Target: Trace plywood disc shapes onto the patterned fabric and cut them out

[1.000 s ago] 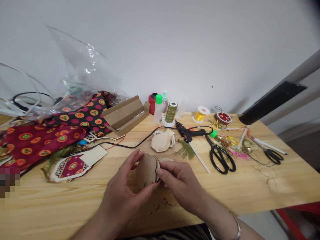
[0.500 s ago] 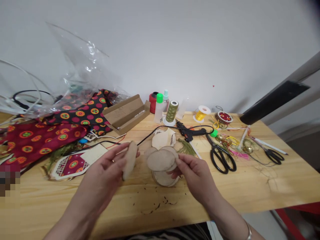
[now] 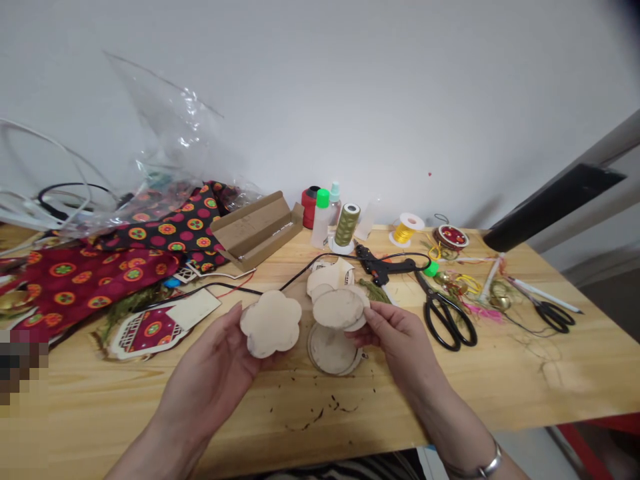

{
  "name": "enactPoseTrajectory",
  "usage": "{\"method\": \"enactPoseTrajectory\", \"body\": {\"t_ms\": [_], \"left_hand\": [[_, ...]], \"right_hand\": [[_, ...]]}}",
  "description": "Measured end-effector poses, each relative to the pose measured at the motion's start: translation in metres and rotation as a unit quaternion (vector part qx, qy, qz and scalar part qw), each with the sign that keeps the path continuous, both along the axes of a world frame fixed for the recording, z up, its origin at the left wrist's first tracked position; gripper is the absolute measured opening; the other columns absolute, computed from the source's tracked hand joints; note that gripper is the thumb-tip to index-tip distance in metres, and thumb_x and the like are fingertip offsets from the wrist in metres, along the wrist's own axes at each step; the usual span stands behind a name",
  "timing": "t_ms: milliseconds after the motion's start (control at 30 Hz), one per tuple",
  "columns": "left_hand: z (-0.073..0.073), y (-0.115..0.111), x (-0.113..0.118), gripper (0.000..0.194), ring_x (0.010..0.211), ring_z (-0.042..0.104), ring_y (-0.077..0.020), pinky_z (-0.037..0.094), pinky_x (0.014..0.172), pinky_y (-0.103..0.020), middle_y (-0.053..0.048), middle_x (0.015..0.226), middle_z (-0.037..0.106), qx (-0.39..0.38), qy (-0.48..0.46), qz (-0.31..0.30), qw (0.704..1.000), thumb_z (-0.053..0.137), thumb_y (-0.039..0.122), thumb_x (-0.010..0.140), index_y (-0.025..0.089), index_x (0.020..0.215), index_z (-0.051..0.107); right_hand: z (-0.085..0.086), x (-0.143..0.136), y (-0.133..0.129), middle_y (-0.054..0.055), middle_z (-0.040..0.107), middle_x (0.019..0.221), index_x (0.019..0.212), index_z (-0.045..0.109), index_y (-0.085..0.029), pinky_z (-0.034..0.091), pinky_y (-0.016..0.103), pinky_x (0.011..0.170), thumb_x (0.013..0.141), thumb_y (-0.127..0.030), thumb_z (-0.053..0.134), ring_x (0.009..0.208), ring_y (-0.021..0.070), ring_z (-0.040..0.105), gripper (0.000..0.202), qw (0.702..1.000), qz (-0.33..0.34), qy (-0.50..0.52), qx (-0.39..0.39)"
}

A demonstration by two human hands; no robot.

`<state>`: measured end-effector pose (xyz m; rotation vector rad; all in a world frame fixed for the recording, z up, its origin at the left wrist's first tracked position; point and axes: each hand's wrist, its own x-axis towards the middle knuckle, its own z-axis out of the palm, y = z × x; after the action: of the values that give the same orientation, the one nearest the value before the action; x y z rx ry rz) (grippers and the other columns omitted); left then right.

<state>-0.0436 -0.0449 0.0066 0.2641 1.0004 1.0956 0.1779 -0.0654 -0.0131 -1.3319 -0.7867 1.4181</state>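
Observation:
Flat toward me, a pale flower-shaped wooden piece (image 3: 271, 324) rests in my left hand (image 3: 213, 363), the fingers closed behind it and the thumb at its edge. My right hand (image 3: 400, 337) pinches a few thin wooden pieces (image 3: 339, 309) by their right edge; an oval one is in front and others fan out behind. Below them, round wooden discs (image 3: 333, 352) lie stacked on the table, partly covered. Behind the held pieces is a cream cut-out piece with lattice work (image 3: 333, 275), next to a green tassel (image 3: 375, 291).
A black glue gun (image 3: 387, 265) and black-handled scissors (image 3: 449, 320) lie right of centre. Thread spools (image 3: 347, 225), bottles (image 3: 323, 223) and an open cardboard box (image 3: 260, 233) stand along the wall. Patterned fabric (image 3: 100, 273) is heaped at left, with a lattice ornament (image 3: 150, 332) before it.
My left hand has turned its piece from nearly edge-on to face me, so the flower shape shows. The right hand keeps its pieces, which are tilted slightly differently.

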Motion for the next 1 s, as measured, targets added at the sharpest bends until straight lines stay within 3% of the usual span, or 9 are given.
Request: {"method": "enactPoseTrajectory", "body": {"t_ms": [133, 233, 400, 500, 567, 700, 800, 900, 1000], "left_hand": [[0.002, -0.004, -0.003, 0.018, 0.070, 0.069, -0.0170, 0.059, 0.056, -0.024, -0.004, 0.091, 0.076, 0.020, 0.020, -0.005, 1.000, 0.061, 0.022, 0.077, 0.021, 0.091, 0.073], [0.011, -0.009, -0.005, 0.030, 0.079, 0.070, -0.0203, 0.061, 0.061, -0.025, -0.004, 0.101, 0.075, 0.043, 0.066, -0.009, 0.997, 0.064, 0.016, 0.070, 0.023, 0.098, 0.072], [0.030, -0.014, -0.011, 0.046, 0.096, 0.068, -0.0290, 0.063, 0.068, -0.036, -0.001, 0.115, 0.071, 0.104, 0.138, 0.009, 0.985, 0.061, 0.017, 0.072, 0.031, 0.116, 0.065], [0.035, -0.015, -0.013, 0.049, 0.097, 0.068, -0.0313, 0.064, 0.067, -0.041, -0.003, 0.117, 0.070, 0.125, 0.127, 0.002, 0.984, 0.061, 0.019, 0.075, 0.032, 0.122, 0.060], [0.035, -0.014, -0.012, 0.050, 0.097, 0.067, -0.0318, 0.063, 0.069, -0.043, -0.004, 0.116, 0.070, 0.125, 0.104, 0.003, 0.987, 0.063, 0.018, 0.075, 0.031, 0.123, 0.060], [0.027, -0.012, -0.008, 0.046, 0.099, 0.067, -0.0318, 0.062, 0.073, -0.045, -0.008, 0.116, 0.070, 0.096, 0.064, 0.001, 0.993, 0.066, 0.014, 0.074, 0.026, 0.119, 0.063], [0.017, -0.012, -0.006, 0.036, 0.097, 0.067, -0.0304, 0.061, 0.074, -0.047, -0.010, 0.112, 0.071, 0.073, 0.057, -0.001, 0.996, 0.065, 0.010, 0.074, 0.021, 0.108, 0.067], [0.006, -0.014, -0.003, 0.027, 0.093, 0.067, -0.0296, 0.061, 0.072, -0.049, -0.012, 0.110, 0.071, 0.056, 0.051, -0.009, 0.997, 0.064, 0.009, 0.074, 0.017, 0.099, 0.070], [-0.003, -0.016, 0.003, 0.026, 0.091, 0.068, -0.0303, 0.060, 0.073, -0.054, -0.012, 0.111, 0.070, 0.039, 0.044, -0.018, 0.998, 0.063, 0.008, 0.074, 0.016, 0.097, 0.070]], "right_hand": [[0.002, 0.000, 0.005, 0.005, 0.066, 0.064, 0.078, 0.072, -0.019, 0.052, 0.031, 0.057, 0.070, -0.038, 0.072, 0.057, 0.0177, 0.061, 0.021, 1.000, -0.020, -0.023, -0.001], [0.010, -0.010, 0.012, 0.003, 0.065, 0.061, 0.071, 0.070, -0.020, 0.051, 0.029, 0.054, 0.073, -0.030, 0.069, 0.056, 0.0173, 0.061, 0.011, 0.999, 0.012, -0.038, -0.017], [0.017, -0.052, 0.021, 0.000, 0.063, 0.057, 0.065, 0.067, -0.019, 0.050, 0.026, 0.055, 0.081, -0.019, 0.052, 0.054, 0.0147, 0.060, 0.022, 0.986, 0.164, -0.001, -0.036], [0.015, -0.076, 0.023, -0.002, 0.066, 0.067, 0.077, 0.069, -0.020, 0.050, 0.024, 0.062, 0.082, -0.012, 0.045, 0.061, 0.0131, 0.061, 0.026, 0.965, 0.260, 0.004, 0.025], [0.014, -0.083, 0.022, -0.001, 0.068, 0.075, 0.088, 0.068, -0.020, 0.049, 0.023, 0.063, 0.078, -0.005, 0.043, 0.068, 0.0137, 0.062, 0.030, 0.952, 0.291, -0.068, 0.072], [0.020, -0.068, 0.017, 0.002, 0.069, 0.074, 0.096, 0.066, -0.017, 0.047, 0.024, 0.061, 0.081, -0.006, 0.046, 0.066, 0.0148, 0.062, 0.027, 0.917, 0.268, -0.272, 0.113], [0.022, -0.040, 0.009, 0.003, 0.069, 0.072, 0.099, 0.067, -0.017, 0.048, 0.029, 0.068, 0.089, -0.015, 0.045, 0.066, 0.0161, 0.062, 0.024, 0.894, 0.201, -0.370, 0.155], [0.015, -0.015, -0.003, 0.006, 0.070, 0.084, 0.097, 0.067, -0.016, 0.049, 0.035, 0.073, 0.087, -0.016, 0.050, 0.077, 0.0201, 0.063, 0.019, 0.865, 0.135, -0.452, 0.170], [0.004, -0.005, -0.017, 0.010, 0.066, 0.102, 0.107, 0.062, -0.015, 0.049, 0.042, 0.084, 0.080, -0.018, 0.065, 0.096, 0.0251, 0.060, 0.028, 0.830, 0.149, -0.499, 0.200]]}}
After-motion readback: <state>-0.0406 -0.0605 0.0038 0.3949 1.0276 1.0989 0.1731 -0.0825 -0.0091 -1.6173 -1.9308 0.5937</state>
